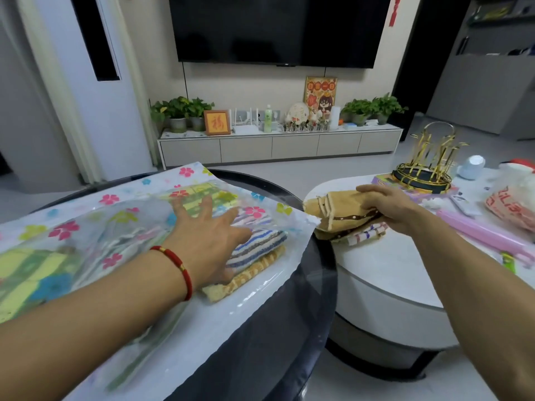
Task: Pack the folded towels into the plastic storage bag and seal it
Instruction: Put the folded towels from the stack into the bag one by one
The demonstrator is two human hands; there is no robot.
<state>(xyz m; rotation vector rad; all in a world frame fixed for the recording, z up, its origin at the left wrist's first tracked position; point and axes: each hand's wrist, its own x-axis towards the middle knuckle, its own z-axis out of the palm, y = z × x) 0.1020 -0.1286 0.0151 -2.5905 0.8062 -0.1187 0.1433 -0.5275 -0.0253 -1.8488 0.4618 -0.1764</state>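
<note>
Several folded towels are already seen inside the plastic storage bag (pixel 95 215), which is spread over the dark round table (pixel 292 287) nearest the camera. The left hand (pixel 208 235) is laid on the bag with fingers spread and nearly straight, pressing the flowered film down over the striped towel (pixel 257 246) and the tan one beneath it near the bag's mouth; nothing is gripped by it. Further out, on the white table (pixel 376 270), a stack of brown towels (pixel 341 218) is grasped by the right hand (pixel 388 204), the fingers being curled over its top. Packing is judged roughly half done: this stack is not yet loaded, and the mouth is not yet sealed. How many towels lie in the bag cannot be counted through the film, and its near-left end is cut off by the frame; the closure strip is possibly at the right edge, but is hard to make out.
</note>
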